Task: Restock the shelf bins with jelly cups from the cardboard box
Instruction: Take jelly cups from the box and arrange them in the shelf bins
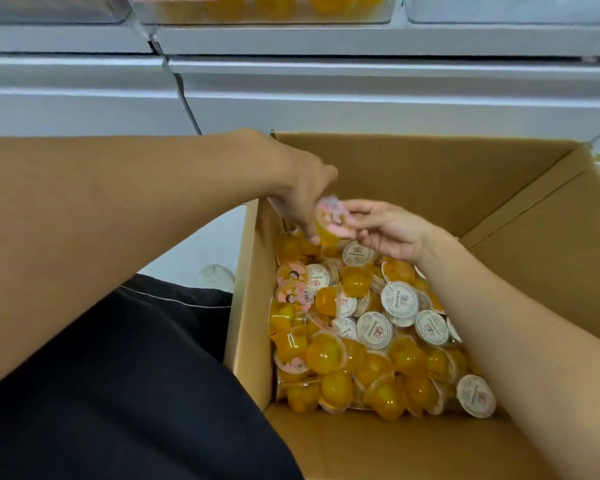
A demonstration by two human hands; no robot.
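Note:
An open cardboard box [430, 174] stands on the floor in front of me, its bottom covered with several orange jelly cups [361, 341] with white or pink lids. Over the far left part of the pile, my left hand [302, 188] and my right hand [388, 226] meet on one orange jelly cup with a pink lid [331, 221]. Fingers of both hands touch this cup, which is tilted with the lid towards me. High up, a clear shelf bin [264, 8] holds more orange cups.
White shelf fronts [361, 91] run across the top of the view, with clear bins [49, 8] left and right [516, 8] of the filled one. My dark-clothed leg [136, 375] and a pale shoe [217, 277] lie left of the box. The box flap [551, 244] stands open at right.

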